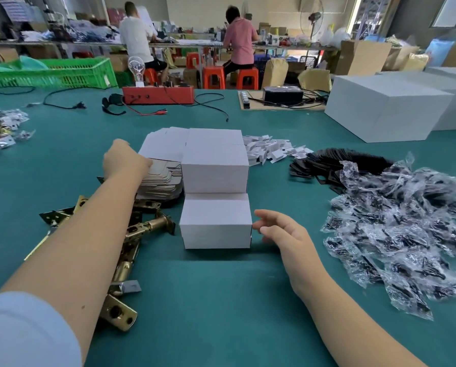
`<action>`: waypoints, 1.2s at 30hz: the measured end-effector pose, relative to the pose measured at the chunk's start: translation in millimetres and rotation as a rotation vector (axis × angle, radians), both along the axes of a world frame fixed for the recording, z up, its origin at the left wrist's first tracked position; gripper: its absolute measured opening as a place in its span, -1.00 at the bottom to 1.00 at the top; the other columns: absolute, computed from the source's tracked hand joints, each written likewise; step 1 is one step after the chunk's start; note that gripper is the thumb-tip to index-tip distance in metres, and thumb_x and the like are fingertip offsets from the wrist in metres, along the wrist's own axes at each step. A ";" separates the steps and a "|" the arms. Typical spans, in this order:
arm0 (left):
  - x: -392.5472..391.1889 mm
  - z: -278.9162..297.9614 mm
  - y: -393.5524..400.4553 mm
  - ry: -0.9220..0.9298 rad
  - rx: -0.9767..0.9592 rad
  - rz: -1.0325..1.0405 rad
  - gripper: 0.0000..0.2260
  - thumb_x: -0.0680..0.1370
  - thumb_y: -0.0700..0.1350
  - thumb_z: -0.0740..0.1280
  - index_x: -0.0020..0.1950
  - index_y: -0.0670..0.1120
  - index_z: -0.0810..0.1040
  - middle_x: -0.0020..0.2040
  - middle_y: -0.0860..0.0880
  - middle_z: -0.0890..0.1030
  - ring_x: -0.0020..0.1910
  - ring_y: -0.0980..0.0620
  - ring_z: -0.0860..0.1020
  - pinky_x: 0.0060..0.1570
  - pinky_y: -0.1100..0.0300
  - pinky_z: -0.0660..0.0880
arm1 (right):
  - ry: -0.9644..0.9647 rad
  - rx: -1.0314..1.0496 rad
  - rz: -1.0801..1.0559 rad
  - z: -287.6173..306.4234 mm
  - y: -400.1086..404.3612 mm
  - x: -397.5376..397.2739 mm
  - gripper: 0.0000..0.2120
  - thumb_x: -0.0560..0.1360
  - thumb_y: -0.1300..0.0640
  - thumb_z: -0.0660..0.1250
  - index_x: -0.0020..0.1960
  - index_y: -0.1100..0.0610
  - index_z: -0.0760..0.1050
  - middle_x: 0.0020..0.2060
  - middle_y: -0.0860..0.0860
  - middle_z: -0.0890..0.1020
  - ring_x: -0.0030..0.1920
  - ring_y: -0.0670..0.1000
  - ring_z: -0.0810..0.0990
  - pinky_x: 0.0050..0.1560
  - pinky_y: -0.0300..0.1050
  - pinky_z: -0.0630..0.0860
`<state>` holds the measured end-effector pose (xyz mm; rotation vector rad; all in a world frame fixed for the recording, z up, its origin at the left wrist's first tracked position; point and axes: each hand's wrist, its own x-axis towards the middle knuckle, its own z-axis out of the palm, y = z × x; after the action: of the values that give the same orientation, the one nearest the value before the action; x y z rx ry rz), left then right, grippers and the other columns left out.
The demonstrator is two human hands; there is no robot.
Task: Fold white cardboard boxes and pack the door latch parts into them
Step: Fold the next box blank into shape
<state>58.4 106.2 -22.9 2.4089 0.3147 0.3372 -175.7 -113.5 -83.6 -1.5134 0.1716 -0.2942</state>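
Observation:
Three folded white boxes stand in a row on the green table: the nearest (215,223), a middle one (215,169) and a far one (215,136). My left hand (123,158) reaches onto a fanned stack of flat box blanks (163,176) left of the middle box, fingers on the top blank. My right hand (279,229) hovers open just right of the nearest box, not touching it. Brass door latches (142,229) lie under my left forearm. Black plates (335,162) and clear screw bags (407,234) lie to the right.
Small white card inserts (271,149) lie behind the boxes. A large white carton (385,107) stands at the far right. A red tester box (158,95) with cables and a green crate (62,72) sit at the back. Two people work at a far bench.

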 end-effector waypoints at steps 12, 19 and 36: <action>-66.1 30.7 0.3 -0.477 -0.594 -0.169 -0.76 0.47 -0.25 0.32 0.10 -0.09 0.61 0.07 -0.01 0.64 -0.04 0.04 0.57 -0.13 0.14 0.51 | 0.013 -0.048 -0.108 1.7 3.0 -6.5 -0.83 0.45 0.20 0.32 -0.02 -0.01 0.60 -0.30 -0.19 0.59 -0.15 -0.12 0.55 -0.01 -0.17 0.47; -159.4 18.8 -38.2 -0.347 -0.994 -0.387 -0.56 0.51 -0.26 0.39 0.36 0.04 0.50 0.16 0.10 0.58 0.15 0.06 0.57 0.05 0.11 0.58 | -0.048 0.095 -0.121 27.5 -2.5 -2.8 -0.81 0.60 0.23 0.15 0.04 0.05 0.52 -0.34 -0.05 0.64 -0.36 -0.08 0.57 -0.20 -0.23 0.57; -223.3 -48.5 -86.0 -0.218 -0.107 -0.593 -0.64 0.50 0.10 0.39 0.26 0.04 0.51 -0.15 0.17 0.63 -0.13 0.11 0.57 -0.14 0.27 0.41 | -0.148 -0.074 0.016 10.5 -24.4 -24.3 -0.45 0.40 0.11 0.29 0.38 -0.02 0.32 0.21 -0.11 0.57 0.19 -0.13 0.54 0.08 -0.26 0.50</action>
<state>-164.9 20.2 -71.4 2.2078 -0.4622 0.2939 -200.1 -137.9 -73.1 -1.5586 0.0311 -0.4018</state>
